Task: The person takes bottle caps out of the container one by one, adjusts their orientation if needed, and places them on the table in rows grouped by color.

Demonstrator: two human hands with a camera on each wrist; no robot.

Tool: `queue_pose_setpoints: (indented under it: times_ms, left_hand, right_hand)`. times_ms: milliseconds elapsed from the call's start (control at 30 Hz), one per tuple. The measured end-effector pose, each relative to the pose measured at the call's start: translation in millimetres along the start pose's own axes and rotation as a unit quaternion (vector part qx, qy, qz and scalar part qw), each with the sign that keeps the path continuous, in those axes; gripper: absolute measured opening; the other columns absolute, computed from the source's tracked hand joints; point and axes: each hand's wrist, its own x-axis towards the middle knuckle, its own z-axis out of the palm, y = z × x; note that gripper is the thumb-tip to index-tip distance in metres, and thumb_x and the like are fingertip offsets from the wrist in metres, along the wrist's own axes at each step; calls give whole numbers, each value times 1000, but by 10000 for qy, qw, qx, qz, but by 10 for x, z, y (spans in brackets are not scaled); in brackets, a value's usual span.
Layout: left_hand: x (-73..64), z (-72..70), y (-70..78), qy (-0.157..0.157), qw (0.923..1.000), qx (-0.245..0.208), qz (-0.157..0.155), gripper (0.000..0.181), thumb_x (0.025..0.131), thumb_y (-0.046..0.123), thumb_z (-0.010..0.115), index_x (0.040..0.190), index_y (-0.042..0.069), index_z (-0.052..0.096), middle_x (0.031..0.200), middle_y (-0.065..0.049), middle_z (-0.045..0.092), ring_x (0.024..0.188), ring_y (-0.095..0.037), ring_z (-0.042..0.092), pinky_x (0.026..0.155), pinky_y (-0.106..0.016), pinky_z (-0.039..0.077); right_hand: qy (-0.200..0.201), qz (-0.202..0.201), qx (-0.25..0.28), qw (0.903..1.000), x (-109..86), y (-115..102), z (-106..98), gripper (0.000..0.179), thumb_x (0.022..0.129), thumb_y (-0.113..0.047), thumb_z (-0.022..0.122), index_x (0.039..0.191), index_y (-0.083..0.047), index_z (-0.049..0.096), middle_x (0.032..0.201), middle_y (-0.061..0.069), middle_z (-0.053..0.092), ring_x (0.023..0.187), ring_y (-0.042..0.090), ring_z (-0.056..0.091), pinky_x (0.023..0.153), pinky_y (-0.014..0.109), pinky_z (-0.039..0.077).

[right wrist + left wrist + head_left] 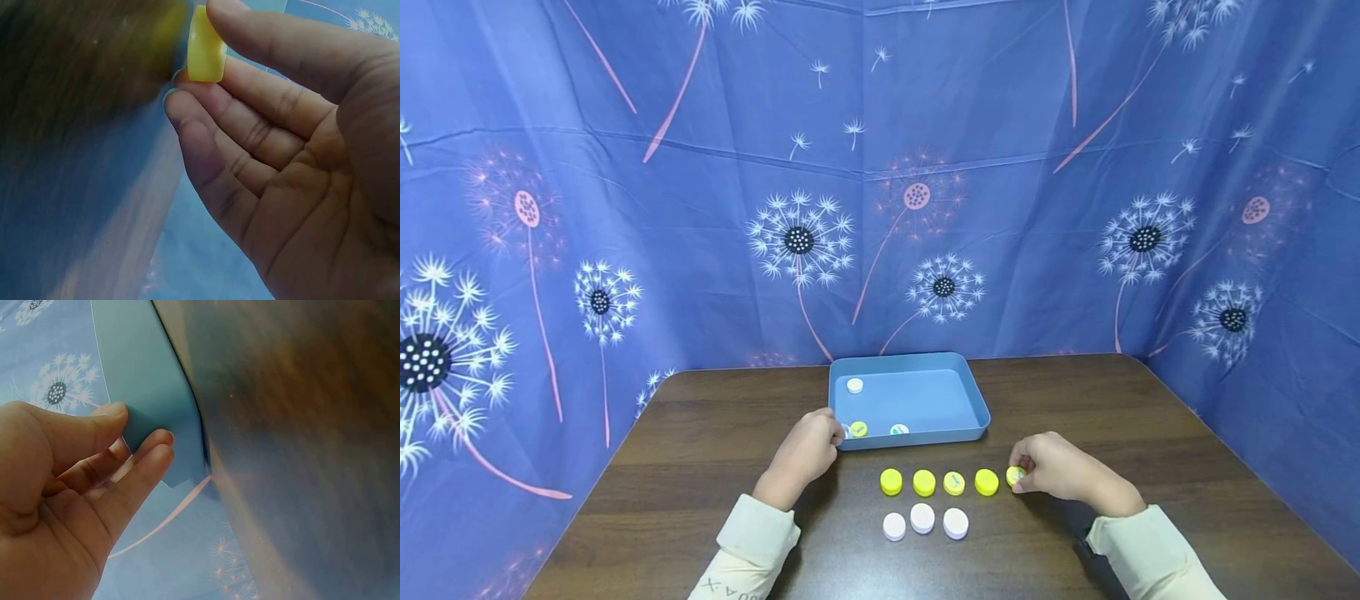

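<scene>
At the right end of a row of yellow bottle caps, my right hand (1060, 471) pinches a yellow bottle cap (206, 53) between thumb and fingers. The other yellow caps, such as this one (987, 482), lie on the table to its left. Three white caps (922, 518) lie closer to me. My left hand (808, 450) is at the front left corner of a blue tray (910, 438), with the thumb on its rim in the left wrist view; the index fingertip is hidden. Inside the tray are a white cap (854, 386), a yellow cap (858, 428) and a white-and-green cap (898, 429).
The brown wooden table (700, 500) runs back to a blue curtain (880, 208) with dandelion prints. The tray stands near the table's back edge. Another pale cap (846, 431) shows partly beside the left fingers in the tray.
</scene>
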Motion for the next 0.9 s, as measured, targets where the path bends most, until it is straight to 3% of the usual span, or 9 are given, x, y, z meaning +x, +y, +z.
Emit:
queue_pose_setpoints:
  times_ms: [167, 467, 900]
  left_hand:
    - [7, 7, -3, 5, 10000, 7, 24, 43, 71, -20, 51, 54, 16, 35, 70, 4, 26, 63, -9, 28, 54, -23, 20]
    - [-4, 4, -6, 2, 9999, 133, 40, 36, 70, -18, 52, 56, 14, 48, 70, 4, 33, 67, -11, 37, 57, -24, 30]
    - [-4, -2, 8, -39, 9998, 200, 0, 35, 72, -18, 54, 56, 14, 49, 70, 4, 32, 66, -11, 35, 57, -24, 29]
  right_hand:
    - [-14, 47, 21, 10000, -3, 14, 13, 19, 73, -9, 85, 85, -10, 70, 75, -8, 60, 67, 6, 51, 58, 25, 45]
    - [33, -25, -146, 9999, -9, -10, 49, 17, 73, -11, 85, 82, -13, 71, 78, -7, 58, 70, 5, 50, 60, 24, 45]
    - [-78, 331, -326, 9989, 11, -44, 67, 26, 72, -8, 86, 89, -10, 66, 82, -3, 55, 74, 12, 50, 63, 26, 44]
